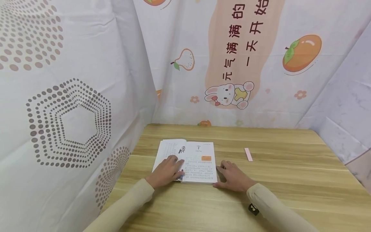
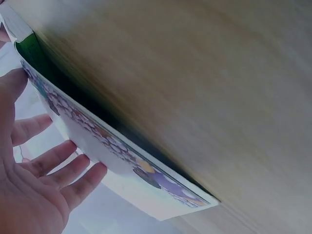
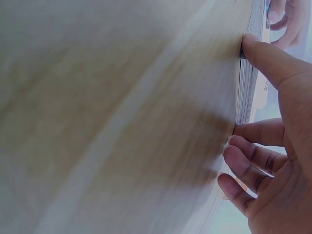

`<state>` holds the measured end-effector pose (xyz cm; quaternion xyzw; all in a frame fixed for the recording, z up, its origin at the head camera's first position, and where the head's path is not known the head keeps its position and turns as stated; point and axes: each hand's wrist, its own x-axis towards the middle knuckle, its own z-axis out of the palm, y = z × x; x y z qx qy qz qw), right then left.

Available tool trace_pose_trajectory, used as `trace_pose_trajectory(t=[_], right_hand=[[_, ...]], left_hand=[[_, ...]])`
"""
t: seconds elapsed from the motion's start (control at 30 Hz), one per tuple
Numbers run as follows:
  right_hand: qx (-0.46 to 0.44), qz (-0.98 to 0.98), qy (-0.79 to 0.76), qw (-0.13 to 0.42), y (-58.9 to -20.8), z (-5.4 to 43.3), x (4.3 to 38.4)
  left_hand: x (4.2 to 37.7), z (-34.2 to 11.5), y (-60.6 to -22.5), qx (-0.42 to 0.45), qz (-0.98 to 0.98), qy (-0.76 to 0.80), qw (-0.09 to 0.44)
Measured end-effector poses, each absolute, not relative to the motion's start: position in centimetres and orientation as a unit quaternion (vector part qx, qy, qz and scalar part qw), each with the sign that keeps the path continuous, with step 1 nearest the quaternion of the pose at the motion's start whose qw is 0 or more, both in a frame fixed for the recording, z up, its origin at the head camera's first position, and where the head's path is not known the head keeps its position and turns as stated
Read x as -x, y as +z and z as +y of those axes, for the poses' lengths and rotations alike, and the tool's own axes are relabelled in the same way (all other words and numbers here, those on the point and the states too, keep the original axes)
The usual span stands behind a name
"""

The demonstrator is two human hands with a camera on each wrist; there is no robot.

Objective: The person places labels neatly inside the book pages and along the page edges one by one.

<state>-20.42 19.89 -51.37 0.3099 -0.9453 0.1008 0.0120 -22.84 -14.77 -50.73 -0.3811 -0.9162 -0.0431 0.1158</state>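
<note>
An open book (image 1: 200,148) lies on the wooden table, its pages showing printed text, small pictures and an orange box. My left hand (image 1: 166,170) rests on the left page close to the spine, fingers spread and loosely bent. In the left wrist view those fingertips touch a page with a colourful picture strip (image 2: 97,129). At the book's right edge is my right hand (image 1: 233,177), thumb by the near corner and fingers along the side. The right wrist view shows the thumb and index fingertip against the stacked page edges (image 3: 247,87).
A pale pink strip (image 1: 248,154) lies on the table to the right of the book. Beside the right sleeve is a small black object (image 1: 253,209) with a light mark. White patterned curtains (image 1: 179,106) hang behind and to the left of the table.
</note>
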Motion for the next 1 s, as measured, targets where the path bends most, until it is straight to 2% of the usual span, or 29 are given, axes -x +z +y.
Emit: trace_pose_trajectory(t=[0.67, 1.0], right_hand=[[-0.321, -0.942, 0.097, 0.034, -51.56, 20.23, 20.60], [-0.318, -0.942, 0.104, 0.027, -51.51, 20.25, 20.49]], left_hand=[[23.63, -15.38, -50.01, 0.396, -0.915, -0.070, 0.040], [23.77, -15.45, -50.11, 0.378, -0.925, -0.048, 0.006]])
